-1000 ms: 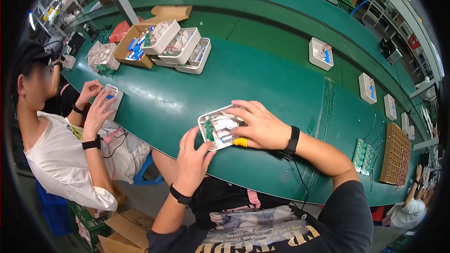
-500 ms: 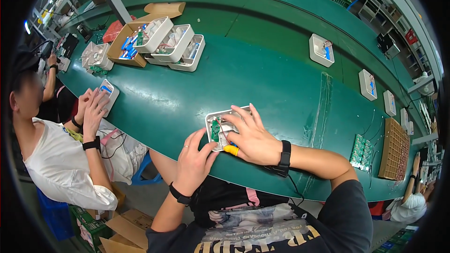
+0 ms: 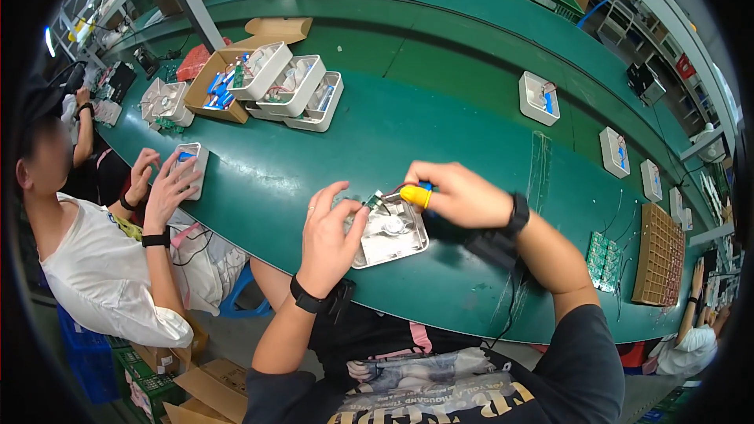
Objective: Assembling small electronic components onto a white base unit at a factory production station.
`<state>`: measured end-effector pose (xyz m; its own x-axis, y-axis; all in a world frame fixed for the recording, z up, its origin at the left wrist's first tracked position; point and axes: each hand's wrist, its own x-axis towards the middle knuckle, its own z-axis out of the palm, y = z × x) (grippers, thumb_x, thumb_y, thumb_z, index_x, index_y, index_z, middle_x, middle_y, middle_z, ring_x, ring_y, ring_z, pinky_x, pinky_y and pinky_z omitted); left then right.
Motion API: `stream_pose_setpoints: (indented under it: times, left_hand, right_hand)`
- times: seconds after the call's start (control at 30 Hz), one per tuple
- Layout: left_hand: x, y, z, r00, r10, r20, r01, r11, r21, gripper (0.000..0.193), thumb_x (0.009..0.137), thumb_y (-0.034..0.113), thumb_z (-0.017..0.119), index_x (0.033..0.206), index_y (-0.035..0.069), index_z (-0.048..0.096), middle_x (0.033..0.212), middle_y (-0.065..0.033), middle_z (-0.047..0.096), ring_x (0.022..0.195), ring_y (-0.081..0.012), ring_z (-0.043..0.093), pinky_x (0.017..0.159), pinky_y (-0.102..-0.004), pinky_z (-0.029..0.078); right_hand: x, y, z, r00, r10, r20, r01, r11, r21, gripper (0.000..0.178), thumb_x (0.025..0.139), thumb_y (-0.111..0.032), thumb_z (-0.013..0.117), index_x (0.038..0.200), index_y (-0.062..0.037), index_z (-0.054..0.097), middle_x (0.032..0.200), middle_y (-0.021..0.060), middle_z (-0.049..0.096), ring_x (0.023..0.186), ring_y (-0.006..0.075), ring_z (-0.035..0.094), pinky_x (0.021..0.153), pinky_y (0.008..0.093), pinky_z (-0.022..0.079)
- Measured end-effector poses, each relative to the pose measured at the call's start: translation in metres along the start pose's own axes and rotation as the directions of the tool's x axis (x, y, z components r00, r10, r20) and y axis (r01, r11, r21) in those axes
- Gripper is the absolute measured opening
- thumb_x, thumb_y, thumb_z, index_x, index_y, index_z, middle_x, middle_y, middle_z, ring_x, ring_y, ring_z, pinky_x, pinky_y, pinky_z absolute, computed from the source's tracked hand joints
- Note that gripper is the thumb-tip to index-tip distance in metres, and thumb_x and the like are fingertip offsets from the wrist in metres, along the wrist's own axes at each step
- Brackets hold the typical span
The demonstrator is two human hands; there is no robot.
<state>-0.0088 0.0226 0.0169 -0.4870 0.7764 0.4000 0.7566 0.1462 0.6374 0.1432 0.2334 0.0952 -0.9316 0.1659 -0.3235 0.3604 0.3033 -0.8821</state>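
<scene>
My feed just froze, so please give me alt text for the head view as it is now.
Above an open white housing, a person's left hand touches a small green circuit board while the right hand, wearing a yellow thumb cover, grips a partly hidden blue part. Along the green table, a co-worker at left has hands on another white housing.

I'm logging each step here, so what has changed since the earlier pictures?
The green board has come up from its place in the white tray, held by the left hand; the right hand has lifted a blue piece up and rightward. The stacked trays stayed put.
</scene>
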Motion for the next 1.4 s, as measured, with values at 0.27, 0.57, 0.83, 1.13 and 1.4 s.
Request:
stream_pose_setpoints:
  times: [0.27, 0.57, 0.83, 1.13, 1.4]
  left_hand:
    - [0.023, -0.021, 0.017, 0.954, -0.172, 0.244, 0.229, 0.946, -0.228, 0.017, 0.099, 0.017, 0.073, 0.102, 0.0, 0.078, 0.136, -0.0155, 0.069, 0.126, -0.0328, 0.063, 0.106, -0.0407, 0.049]
    - [0.025, -0.018, 0.013, 0.959, -0.157, 0.235, 0.214, 0.946, -0.242, 0.032, 0.097, 0.024, 0.075, 0.117, -0.001, 0.074, 0.138, -0.0184, 0.066, 0.126, -0.0352, 0.062, 0.105, -0.0433, 0.049]
    - [-0.032, 0.019, -0.015, 0.932, -0.295, 0.21, 0.249, 0.943, 0.218, 0.065, 0.084, 0.027, 0.083, 0.139, 0.0, 0.061, 0.116, -0.0177, 0.067, 0.109, -0.0367, 0.066, 0.099, -0.0467, 0.052]
    - [-0.022, -0.009, -0.008, 0.961, -0.106, 0.256, 0.112, 0.994, -0.008, 0.059, 0.084, 0.018, 0.08, 0.138, 0.001, 0.065, 0.108, -0.0172, 0.07, 0.098, -0.0349, 0.071, 0.084, -0.0456, 0.058]
    - [-0.007, -0.013, 0.0, 0.962, -0.088, 0.257, 0.159, 0.949, -0.271, 0.041, 0.087, 0.006, 0.084, 0.126, 0.0, 0.071, 0.116, -0.0142, 0.078, 0.095, -0.0225, 0.078, 0.078, -0.0336, 0.064]
  right_hand:
    - [0.027, 0.082, -0.016, 0.744, -0.654, -0.134, 0.381, 0.581, -0.719, 0.025, 0.093, -0.013, 0.076, 0.117, -0.007, 0.07, 0.125, 0.01, 0.069, 0.107, 0.0318, 0.069, 0.095, 0.0409, 0.055]
    - [0.039, 0.073, 0.005, 0.623, -0.781, 0.048, 0.614, 0.45, -0.648, 0.028, 0.084, -0.004, 0.079, 0.11, -0.0088, 0.074, 0.128, 0.0101, 0.07, 0.111, 0.0302, 0.071, 0.094, 0.0418, 0.058]
    - [0.036, 0.072, 0.018, 0.671, -0.728, -0.143, 0.544, 0.614, -0.572, 0.02, 0.082, -0.004, 0.077, 0.102, -0.0054, 0.072, 0.124, 0.0099, 0.072, 0.112, 0.0305, 0.071, 0.093, 0.0423, 0.06]
    - [0.031, 0.069, 0.019, 0.737, -0.646, -0.196, 0.482, 0.707, -0.518, 0.025, 0.078, 0.002, 0.074, 0.102, -0.0049, 0.071, 0.128, 0.0107, 0.073, 0.11, 0.0311, 0.072, 0.094, 0.0419, 0.059]
    - [0.023, 0.054, 0.024, 0.748, -0.664, -0.015, 0.514, 0.594, -0.619, 0.018, 0.084, -0.004, 0.075, 0.102, -0.0031, 0.073, 0.129, 0.0117, 0.07, 0.117, 0.0297, 0.067, 0.102, 0.0423, 0.055]
